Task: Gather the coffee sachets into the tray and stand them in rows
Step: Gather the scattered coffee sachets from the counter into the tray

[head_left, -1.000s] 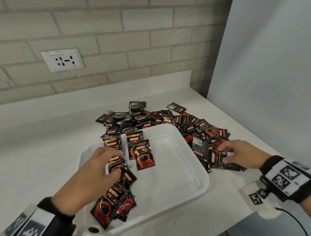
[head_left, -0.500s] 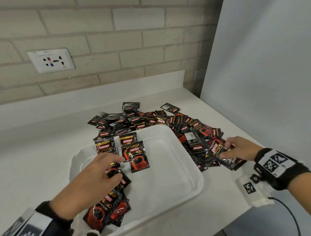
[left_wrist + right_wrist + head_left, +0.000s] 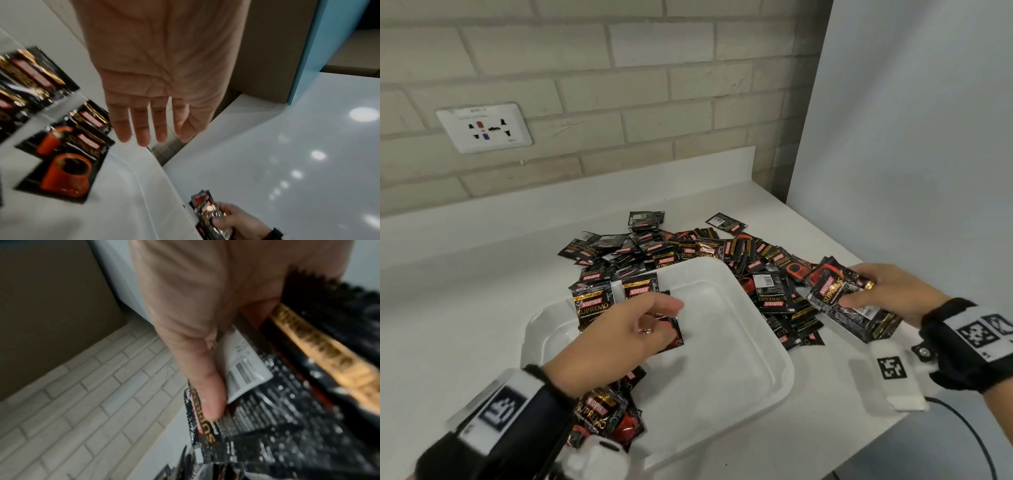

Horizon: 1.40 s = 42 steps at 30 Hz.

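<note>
Since a second ago our right hand (image 3: pixel 890 294) has lifted a small bunch of sachets (image 3: pixel 839 294) off the counter (image 3: pixel 465 308) pile at 2 o'clock and grips it. Our left hand (image 3: pixel 619 335), fingers now straight and holding nothing, has let go of the sachets lying flat in the tray (image 3: pixel 739 370). We judge the bunch goes in next; none stand yet.

Glossy foil-like sachets (image 3: pixel 839 298), black with red and gold print, glinting and crinkled at the edges. Smooth white plastic tray (image 3: pixel 739 342), slightly satin. Polished white counter (image 3: pixel 465 308), mirroring ceiling lights in the left wrist view. Rough, matt painted brick wall (image 3: pixel 619 85). Glossy white plastic socket plate (image 3: pixel 484 127). Fuzzy black wrist straps (image 3: pixel 962 359), possibly cloth.
</note>
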Each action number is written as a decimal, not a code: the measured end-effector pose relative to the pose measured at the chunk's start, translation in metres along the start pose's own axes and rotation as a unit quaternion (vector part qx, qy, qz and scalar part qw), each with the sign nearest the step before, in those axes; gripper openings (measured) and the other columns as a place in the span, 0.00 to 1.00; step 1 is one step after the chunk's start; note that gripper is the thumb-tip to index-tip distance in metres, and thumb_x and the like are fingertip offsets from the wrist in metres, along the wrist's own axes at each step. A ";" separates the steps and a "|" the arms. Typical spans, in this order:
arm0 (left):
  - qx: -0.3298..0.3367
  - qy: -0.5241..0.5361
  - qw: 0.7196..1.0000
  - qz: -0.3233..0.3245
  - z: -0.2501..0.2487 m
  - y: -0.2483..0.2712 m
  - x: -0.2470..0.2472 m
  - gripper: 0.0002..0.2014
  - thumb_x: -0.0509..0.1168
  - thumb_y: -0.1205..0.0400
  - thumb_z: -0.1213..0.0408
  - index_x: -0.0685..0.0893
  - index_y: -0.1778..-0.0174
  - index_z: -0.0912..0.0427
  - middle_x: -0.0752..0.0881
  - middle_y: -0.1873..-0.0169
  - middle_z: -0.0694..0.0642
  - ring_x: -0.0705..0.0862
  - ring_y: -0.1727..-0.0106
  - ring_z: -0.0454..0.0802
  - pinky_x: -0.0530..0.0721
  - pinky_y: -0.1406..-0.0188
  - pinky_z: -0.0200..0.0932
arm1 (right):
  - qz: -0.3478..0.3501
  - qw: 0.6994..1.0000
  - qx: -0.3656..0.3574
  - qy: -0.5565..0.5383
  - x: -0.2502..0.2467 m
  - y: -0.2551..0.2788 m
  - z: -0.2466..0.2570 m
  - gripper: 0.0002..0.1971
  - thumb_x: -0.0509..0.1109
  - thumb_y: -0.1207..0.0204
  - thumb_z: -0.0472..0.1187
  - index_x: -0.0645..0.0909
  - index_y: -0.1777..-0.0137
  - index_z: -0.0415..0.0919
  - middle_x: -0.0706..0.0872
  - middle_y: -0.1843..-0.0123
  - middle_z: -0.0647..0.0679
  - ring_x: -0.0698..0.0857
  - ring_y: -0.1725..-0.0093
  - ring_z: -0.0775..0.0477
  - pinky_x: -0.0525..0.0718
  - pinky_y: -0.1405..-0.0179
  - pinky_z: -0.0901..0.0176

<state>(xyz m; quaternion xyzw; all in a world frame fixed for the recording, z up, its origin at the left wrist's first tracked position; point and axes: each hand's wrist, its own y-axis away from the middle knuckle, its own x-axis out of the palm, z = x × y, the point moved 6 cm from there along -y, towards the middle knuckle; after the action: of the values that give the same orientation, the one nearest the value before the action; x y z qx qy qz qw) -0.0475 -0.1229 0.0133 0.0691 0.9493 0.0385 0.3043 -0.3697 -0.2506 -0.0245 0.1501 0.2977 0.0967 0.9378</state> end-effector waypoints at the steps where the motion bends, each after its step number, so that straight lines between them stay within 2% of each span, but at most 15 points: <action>1: 0.009 0.019 1.000 0.006 -0.007 -0.005 0.005 0.14 0.65 0.20 0.63 0.77 0.43 0.40 0.81 0.45 0.39 0.83 0.50 0.33 0.81 0.53 0.27 | -0.014 1.000 -0.020 -0.010 -0.001 0.004 0.006 0.19 0.75 0.34 0.25 0.80 0.44 0.37 0.86 0.52 0.39 0.84 0.56 0.43 0.80 0.56 0.55; 7: 0.016 0.110 0.994 0.020 -0.037 -0.038 0.037 0.22 0.70 0.23 0.60 0.70 0.37 0.43 0.78 0.42 0.44 0.81 0.45 0.41 0.82 0.47 0.33 | -0.066 0.988 -0.132 -0.040 0.008 0.032 0.044 0.17 0.77 0.35 0.31 0.79 0.52 0.50 0.88 0.55 0.49 0.86 0.57 0.48 0.81 0.54 0.56; 12: -0.032 0.191 0.979 0.061 -0.048 -0.057 0.065 0.31 0.70 0.24 0.56 0.65 0.27 0.51 0.77 0.37 0.51 0.83 0.44 0.44 0.81 0.38 0.45 | -0.011 0.977 -0.176 -0.122 0.035 0.050 0.068 0.18 0.78 0.37 0.29 0.81 0.52 0.48 0.88 0.57 0.53 0.87 0.61 0.59 0.85 0.59 0.68; 14: -0.045 0.235 0.968 0.080 -0.052 -0.060 0.075 0.27 0.70 0.24 0.59 0.68 0.30 0.54 0.81 0.39 0.55 0.84 0.42 0.48 0.83 0.40 0.47 | 0.027 0.973 -0.188 -0.129 0.053 0.055 0.075 0.22 0.79 0.39 0.30 0.80 0.46 0.46 0.87 0.53 0.54 0.86 0.55 0.60 0.84 0.52 0.68; 18: -0.058 0.330 0.941 0.042 -0.048 -0.061 0.075 0.16 0.68 0.22 0.71 0.78 0.40 0.54 0.88 0.51 0.57 0.87 0.57 0.49 0.87 0.54 0.47 | 0.060 0.967 -0.224 -0.109 0.078 0.061 0.083 0.31 0.80 0.39 0.30 0.74 0.39 0.49 0.87 0.48 0.50 0.87 0.50 0.55 0.84 0.46 0.62; 21: -0.069 0.351 0.934 -0.008 -0.032 -0.055 0.060 0.18 0.70 0.28 0.70 0.81 0.42 0.56 0.91 0.53 0.56 0.89 0.57 0.51 0.88 0.59 0.46 | 0.090 0.966 -0.205 -0.132 0.073 0.054 0.079 0.29 0.78 0.35 0.34 0.72 0.39 0.54 0.85 0.55 0.48 0.87 0.60 0.55 0.86 0.58 0.63; 25: -0.082 0.386 0.916 -0.069 -0.012 -0.037 0.030 0.23 0.70 0.35 0.66 0.80 0.42 0.57 0.91 0.54 0.60 0.90 0.55 0.56 0.85 0.50 0.55 | 0.009 0.986 -0.165 -0.011 0.028 0.009 0.057 0.13 0.70 0.25 0.44 0.78 0.41 0.47 0.83 0.51 0.47 0.82 0.56 0.53 0.82 0.54 0.61; 27: -0.093 0.416 0.899 -0.102 0.001 -0.025 0.016 0.24 0.72 0.38 0.67 0.79 0.44 0.55 0.91 0.57 0.60 0.90 0.61 0.55 0.86 0.58 0.52 | -0.035 0.989 -0.122 0.081 0.007 -0.027 0.039 0.16 0.67 0.23 0.46 0.78 0.38 0.41 0.81 0.48 0.47 0.80 0.51 0.51 0.77 0.47 0.60; 30: -0.119 0.443 0.874 -0.159 0.021 -0.005 -0.003 0.39 0.81 0.46 0.67 0.77 0.37 0.57 0.90 0.60 0.64 0.89 0.69 0.57 0.87 0.77 0.45 | -0.026 0.976 -0.047 0.211 -0.004 -0.068 0.022 0.26 0.65 0.22 0.54 0.71 0.29 0.40 0.77 0.33 0.42 0.76 0.35 0.45 0.70 0.35 0.57; 32: -0.138 0.415 0.874 -0.211 0.030 0.010 -0.017 0.32 0.76 0.37 0.70 0.79 0.35 0.62 0.88 0.61 0.65 0.87 0.70 0.62 0.85 0.74 0.46 | -0.005 0.961 -0.022 0.277 0.000 -0.085 0.020 0.32 0.64 0.24 0.58 0.66 0.25 0.39 0.72 0.26 0.41 0.71 0.28 0.44 0.67 0.31 0.57; 34: -0.138 0.336 0.895 -0.257 0.034 0.022 -0.027 0.26 0.82 0.50 0.54 0.89 0.56 0.56 0.85 0.58 0.65 0.81 0.64 0.59 0.83 0.65 0.42 | 0.018 0.949 -0.008 0.315 0.009 -0.094 0.021 0.37 0.64 0.25 0.61 0.61 0.22 0.38 0.66 0.22 0.42 0.67 0.24 0.44 0.64 0.28 0.57; 36: -0.133 0.290 0.904 -0.285 0.037 0.033 -0.031 0.24 0.83 0.65 0.48 0.88 0.74 0.47 0.83 0.58 0.61 0.81 0.64 0.54 0.80 0.76 0.25 | 0.038 0.941 -0.003 0.338 0.019 -0.099 0.024 0.40 0.66 0.26 0.60 0.60 0.22 0.38 0.66 0.22 0.42 0.67 0.24 0.44 0.64 0.28 0.57; 37: -0.143 0.293 0.898 -0.294 0.039 0.039 -0.030 0.18 0.83 0.59 0.55 0.88 0.76 0.47 0.84 0.57 0.61 0.82 0.64 0.54 0.78 0.79 0.23 | 0.045 0.937 -0.002 0.347 0.023 -0.101 0.024 0.39 0.69 0.27 0.58 0.62 0.22 0.37 0.68 0.23 0.42 0.69 0.25 0.44 0.66 0.29 0.57; 39: -0.144 0.305 0.893 -0.298 0.045 0.047 -0.027 0.16 0.74 0.50 0.68 0.86 0.67 0.51 0.86 0.60 0.61 0.81 0.64 0.55 0.83 0.70 0.30 | 0.060 0.933 -0.005 0.354 0.029 -0.103 0.027 0.34 0.73 0.29 0.52 0.70 0.27 0.35 0.75 0.28 0.41 0.75 0.31 0.43 0.71 0.34 0.58; 42: -0.139 0.288 0.892 -0.319 0.050 0.054 -0.029 0.30 0.76 0.62 0.57 0.80 0.62 0.52 0.87 0.69 0.51 0.82 0.68 0.51 0.83 0.69 0.41 | 0.092 0.941 -0.002 0.327 0.033 -0.102 0.030 0.26 0.76 0.30 0.45 0.77 0.35 0.33 0.82 0.36 0.40 0.82 0.42 0.45 0.77 0.49 0.63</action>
<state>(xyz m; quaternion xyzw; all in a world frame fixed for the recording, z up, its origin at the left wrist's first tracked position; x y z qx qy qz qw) 0.0110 -0.0721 -0.0043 -0.2942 0.9513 0.0896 0.0197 -0.3156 -0.3438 -0.0530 0.1349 0.5725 0.2270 0.7762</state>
